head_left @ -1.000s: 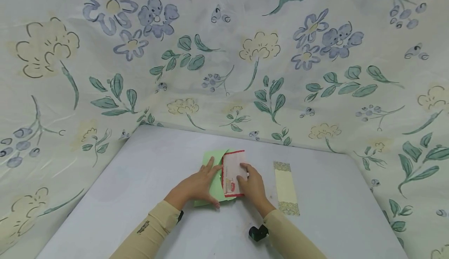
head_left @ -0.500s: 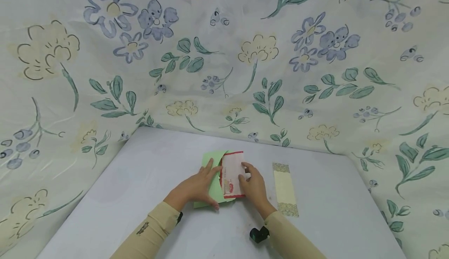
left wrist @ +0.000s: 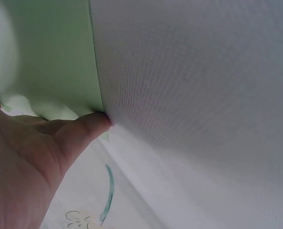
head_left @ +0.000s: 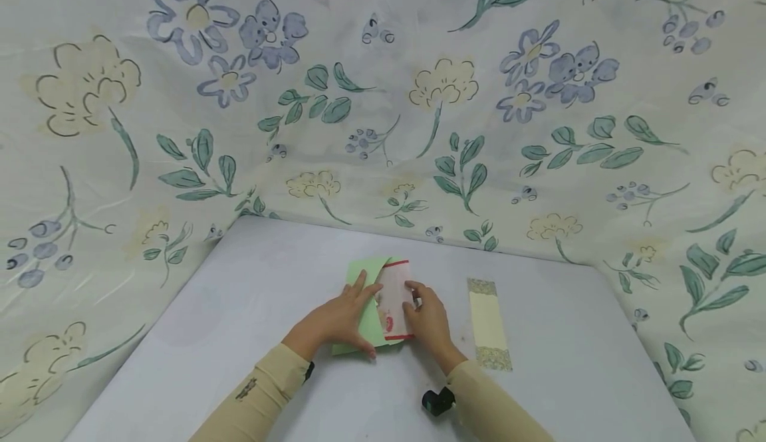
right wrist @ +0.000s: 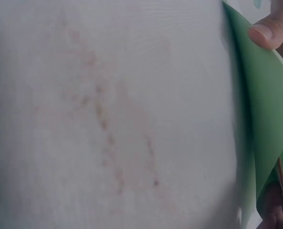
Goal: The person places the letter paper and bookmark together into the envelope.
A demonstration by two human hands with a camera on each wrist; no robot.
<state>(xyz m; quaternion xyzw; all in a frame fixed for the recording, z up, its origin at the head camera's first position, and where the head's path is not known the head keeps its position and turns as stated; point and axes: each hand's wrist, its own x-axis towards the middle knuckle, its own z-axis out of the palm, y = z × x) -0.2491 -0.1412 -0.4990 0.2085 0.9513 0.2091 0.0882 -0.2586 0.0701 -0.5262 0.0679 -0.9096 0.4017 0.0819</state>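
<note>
A light green paper envelope [head_left: 366,270] lies on the table, its flap edge lifted on the right. My left hand [head_left: 338,316] rests across it with fingers spread. In the left wrist view, that hand's thumb [left wrist: 86,131] presses at the edge of the green paper [left wrist: 55,52]. A white card [head_left: 395,296] with red borders sits partly inside the envelope, its left part hidden under the green paper. My right hand [head_left: 432,319] pinches the card's right edge. The right wrist view shows the curled green paper [right wrist: 270,95] and, low at the right, fingers [right wrist: 273,200] at the card's edge.
A cream paper strip [head_left: 488,322] with patterned ends lies to the right of my right hand. The white table [head_left: 269,269] meets a floral cloth backdrop [head_left: 383,129] behind and at both sides. A black wrist device [head_left: 438,402] sits by the right sleeve.
My right hand has moved slightly left, and the card has slid further under the green paper, so less of it shows. The left hand stays in place on the envelope.
</note>
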